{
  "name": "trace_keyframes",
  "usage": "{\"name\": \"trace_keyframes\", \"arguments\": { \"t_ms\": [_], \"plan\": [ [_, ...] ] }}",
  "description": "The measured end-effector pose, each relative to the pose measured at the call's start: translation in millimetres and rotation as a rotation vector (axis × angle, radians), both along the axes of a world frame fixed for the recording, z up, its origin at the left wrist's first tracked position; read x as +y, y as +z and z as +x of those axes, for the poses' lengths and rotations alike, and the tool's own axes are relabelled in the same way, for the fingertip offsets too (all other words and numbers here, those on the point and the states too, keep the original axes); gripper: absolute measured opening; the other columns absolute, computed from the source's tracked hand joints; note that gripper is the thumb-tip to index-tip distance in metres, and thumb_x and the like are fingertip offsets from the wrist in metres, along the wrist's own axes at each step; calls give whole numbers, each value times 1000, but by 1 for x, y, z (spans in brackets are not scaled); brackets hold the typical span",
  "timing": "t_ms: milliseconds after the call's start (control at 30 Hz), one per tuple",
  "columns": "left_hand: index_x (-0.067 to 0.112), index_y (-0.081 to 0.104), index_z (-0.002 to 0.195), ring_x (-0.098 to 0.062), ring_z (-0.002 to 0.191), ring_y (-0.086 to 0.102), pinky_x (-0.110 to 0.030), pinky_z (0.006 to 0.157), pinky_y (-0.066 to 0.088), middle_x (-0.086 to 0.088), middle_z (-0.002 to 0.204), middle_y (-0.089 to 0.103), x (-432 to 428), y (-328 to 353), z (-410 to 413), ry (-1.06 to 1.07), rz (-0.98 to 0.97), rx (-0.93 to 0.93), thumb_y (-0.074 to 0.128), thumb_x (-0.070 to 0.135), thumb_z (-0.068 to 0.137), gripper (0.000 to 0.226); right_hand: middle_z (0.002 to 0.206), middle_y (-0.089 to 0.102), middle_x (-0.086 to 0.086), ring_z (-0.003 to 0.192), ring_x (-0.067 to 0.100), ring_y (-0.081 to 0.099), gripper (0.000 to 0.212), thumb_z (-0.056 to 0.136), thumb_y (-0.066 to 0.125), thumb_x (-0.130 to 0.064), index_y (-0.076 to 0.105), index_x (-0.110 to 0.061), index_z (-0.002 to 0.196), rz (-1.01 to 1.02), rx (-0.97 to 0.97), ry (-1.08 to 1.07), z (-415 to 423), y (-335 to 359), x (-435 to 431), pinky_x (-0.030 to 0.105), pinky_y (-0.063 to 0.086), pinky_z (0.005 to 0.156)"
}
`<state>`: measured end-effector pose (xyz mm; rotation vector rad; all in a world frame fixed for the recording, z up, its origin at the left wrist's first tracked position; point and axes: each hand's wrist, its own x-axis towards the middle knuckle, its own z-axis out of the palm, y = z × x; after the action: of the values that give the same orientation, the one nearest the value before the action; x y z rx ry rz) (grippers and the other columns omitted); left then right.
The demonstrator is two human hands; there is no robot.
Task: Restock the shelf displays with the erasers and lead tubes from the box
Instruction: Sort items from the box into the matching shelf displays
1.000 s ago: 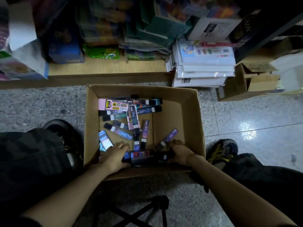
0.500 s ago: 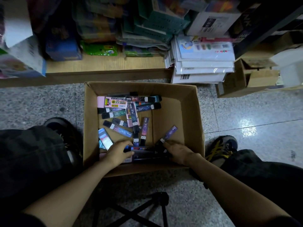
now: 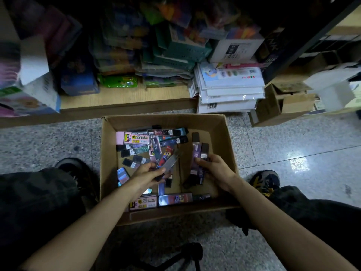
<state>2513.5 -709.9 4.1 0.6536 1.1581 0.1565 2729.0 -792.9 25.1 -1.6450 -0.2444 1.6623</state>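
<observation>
An open cardboard box (image 3: 224,137) sits on the floor between my feet, holding several lead tubes and flat eraser packs. My left hand (image 3: 145,174) is raised inside the box and grips a few lead tubes (image 3: 169,159) that fan up and to the right. My right hand (image 3: 216,169) holds a purple lead tube bundle (image 3: 196,157) upright near the box's right wall. A pink pack (image 3: 132,138) lies at the back left of the box. More packs (image 3: 175,199) lie along the near wall.
A low wooden shelf (image 3: 125,100) crowded with stationery runs behind the box. White packets (image 3: 230,90) are stacked at its right end, beside a small empty carton (image 3: 281,106). My shoes (image 3: 263,180) flank the box on speckled tile. A dark stool frame (image 3: 185,255) is below.
Both hands have lifted from the near wall of the box, each bringing up a few tubes; the left bunch now fans upward, the right bundle stands upright farther right.
</observation>
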Motion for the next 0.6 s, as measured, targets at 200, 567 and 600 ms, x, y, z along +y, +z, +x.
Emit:
{"name": "trace_keyframes", "arguments": {
  "t_ms": [200, 567, 600],
  "plan": [
    [8, 54, 98, -20, 80, 65, -25, 61, 57, -11, 92, 66, 6, 38, 27, 66, -7, -145, 54, -4, 89, 15, 96, 70, 12, 81, 23, 69, 22, 90, 58, -6, 61, -5, 111, 170, 55, -88, -28, 32, 27, 36, 58, 73],
    [11, 48, 103, -17, 64, 64, -24, 50, 51, -9, 81, 63, 9, 101, 42, 35, 149, -236, 41, -5, 87, 23, 83, 70, 7, 64, 13, 69, 33, 78, 72, -3, 53, -5, 104, 342, -185, -136, -45, 90, 34, 27, 57, 61],
    [12, 47, 99, -17, 63, 64, -25, 52, 52, -9, 80, 63, 9, 105, 44, 63, 163, -241, 42, -2, 88, 18, 83, 70, 8, 64, 14, 69, 31, 78, 73, -4, 55, -5, 102, 355, -187, -141, -46, 95, 34, 28, 56, 61]
  ]
}}
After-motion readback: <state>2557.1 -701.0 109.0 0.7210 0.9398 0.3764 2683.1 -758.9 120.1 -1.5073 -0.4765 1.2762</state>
